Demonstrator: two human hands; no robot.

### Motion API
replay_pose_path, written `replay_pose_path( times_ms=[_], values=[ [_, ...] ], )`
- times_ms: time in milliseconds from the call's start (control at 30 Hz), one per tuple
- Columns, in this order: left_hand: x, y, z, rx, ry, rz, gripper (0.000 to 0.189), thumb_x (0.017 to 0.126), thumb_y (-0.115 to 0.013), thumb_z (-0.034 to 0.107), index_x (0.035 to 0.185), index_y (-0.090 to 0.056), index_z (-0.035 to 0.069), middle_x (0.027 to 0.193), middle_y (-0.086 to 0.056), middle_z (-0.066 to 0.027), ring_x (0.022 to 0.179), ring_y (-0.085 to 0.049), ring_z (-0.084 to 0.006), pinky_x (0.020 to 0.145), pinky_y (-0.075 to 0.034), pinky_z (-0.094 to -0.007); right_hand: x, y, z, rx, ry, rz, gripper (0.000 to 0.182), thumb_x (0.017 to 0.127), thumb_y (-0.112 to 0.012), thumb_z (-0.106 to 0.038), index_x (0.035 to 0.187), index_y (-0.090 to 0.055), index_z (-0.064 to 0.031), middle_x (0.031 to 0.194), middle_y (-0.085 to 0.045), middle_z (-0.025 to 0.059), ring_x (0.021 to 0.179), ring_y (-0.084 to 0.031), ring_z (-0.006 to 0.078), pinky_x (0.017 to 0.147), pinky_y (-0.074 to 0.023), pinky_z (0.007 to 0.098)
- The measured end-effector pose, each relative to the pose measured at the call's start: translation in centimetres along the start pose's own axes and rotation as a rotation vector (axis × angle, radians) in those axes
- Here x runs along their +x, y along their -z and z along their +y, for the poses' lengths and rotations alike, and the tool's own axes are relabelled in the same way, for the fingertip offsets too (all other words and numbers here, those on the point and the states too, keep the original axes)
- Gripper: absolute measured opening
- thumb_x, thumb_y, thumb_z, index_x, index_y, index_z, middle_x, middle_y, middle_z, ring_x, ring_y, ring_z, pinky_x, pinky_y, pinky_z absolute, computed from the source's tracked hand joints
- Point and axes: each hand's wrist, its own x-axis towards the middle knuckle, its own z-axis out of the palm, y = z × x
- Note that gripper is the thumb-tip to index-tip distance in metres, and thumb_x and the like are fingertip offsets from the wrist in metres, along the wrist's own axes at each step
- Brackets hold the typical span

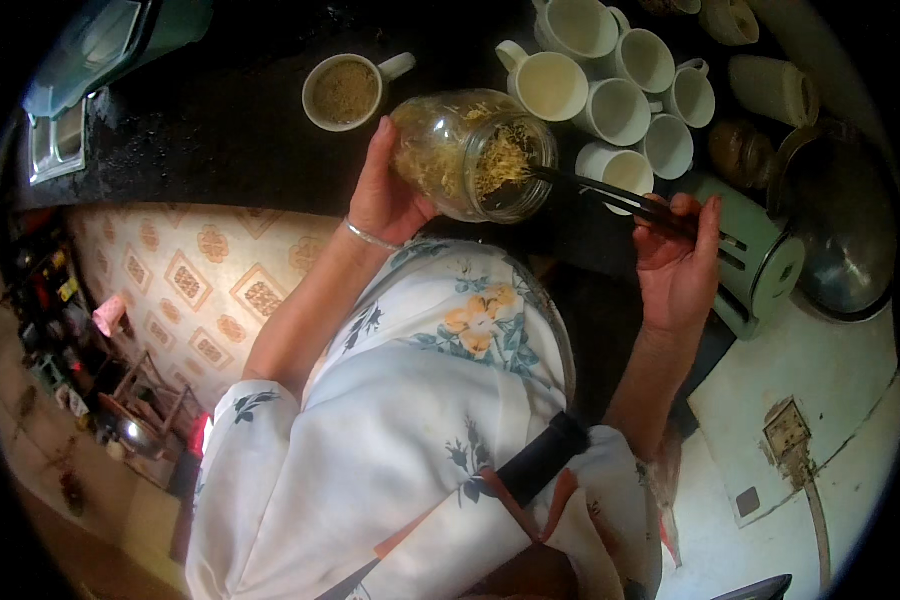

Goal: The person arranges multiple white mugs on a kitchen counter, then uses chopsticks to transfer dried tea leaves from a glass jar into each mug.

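Observation:
My left hand [385, 189] holds a glass jar [439, 196] around its base, tilted so that its open mouth faces right. Inside the jar is a clump of yellowish dried, shredded matter [504, 159], with more of it along the glass. In my right hand [675, 259] are black tongs or chopsticks [607, 191], their tips inside the jar's mouth at the clump. A white mug [309, 105] holding something brown and grainy stands beyond the jar, to its upper left. Several white mugs are grouped to the right of the jar; the nearest one [616, 166] stands behind the black utensil.
A pale green lidded flask or pitcher [746, 262] lies beside my right hand, next to a large dark metal pan [840, 247]. More cups, one a tall beige one [769, 88], are at the upper right. A steel sink [58, 146] and a teal plastic container [94, 56] are at the upper left.

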Motion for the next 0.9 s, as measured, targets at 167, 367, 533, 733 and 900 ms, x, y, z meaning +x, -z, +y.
replay_pose_path(
  times_ms=[167,367,533,733,900],
  values=[
    [0.2,0.1,0.2,-0.011,0.011,-0.009,0.062,0.089,-0.050,0.054,0.130,-0.042,0.009,0.128,-0.051,-0.0140,0.115,-0.054,-0.0281,0.092,-0.050,-0.0460,0.9,2.1,0.7,0.247,-0.111,-0.048,0.039,0.099,-0.039,-0.037,0.089,-0.055,-0.0032,0.094,-0.064,0.0206,0.078,-0.067,0.0247,0.066,-0.0587,0.0326],
    [0.1,0.5,0.2,0.012,0.017,-0.023,0.062,0.090,-0.048,0.054,0.131,-0.041,0.009,0.129,-0.051,-0.0142,0.116,-0.054,-0.0290,0.091,-0.050,-0.0477,0.4,-0.3,1.6,-0.106,0.060,0.031,0.041,0.099,-0.038,-0.038,0.088,-0.055,-0.0024,0.092,-0.064,0.0217,0.076,-0.067,0.0253,0.065,-0.0587,0.0331],
    [0.0,0.7,0.1,0.003,0.005,-0.021,0.060,0.090,-0.047,0.054,0.131,-0.041,0.010,0.129,-0.051,-0.0144,0.116,-0.054,-0.0291,0.090,-0.051,-0.0482,0.5,0.5,1.5,0.007,-0.015,0.000,0.042,0.099,-0.037,-0.038,0.088,-0.055,-0.0018,0.091,-0.064,0.0222,0.076,-0.067,0.0254,0.065,-0.0584,0.0322],
    [-0.4,0.8,0.1,0.049,-0.017,-0.002,0.060,0.091,-0.046,0.053,0.133,-0.039,0.011,0.130,-0.050,-0.0142,0.115,-0.054,-0.0301,0.088,-0.052,-0.0504,-0.3,-0.7,2.1,-0.169,0.091,0.020,0.043,0.099,-0.036,-0.039,0.088,-0.056,-0.0030,0.091,-0.064,0.0205,0.075,-0.067,0.0246,0.064,-0.0582,0.0316],
    [-0.3,1.4,0.0,-0.013,0.011,-0.030,0.060,0.091,-0.045,0.054,0.133,-0.039,0.011,0.131,-0.049,-0.0141,0.117,-0.052,-0.0304,0.088,-0.051,-0.0523,-0.3,0.1,1.6,0.097,-0.036,-0.032,0.041,0.099,-0.038,-0.040,0.087,-0.056,-0.0047,0.090,-0.065,0.0181,0.074,-0.065,0.0223,0.064,-0.0579,0.0300]
  ],
)
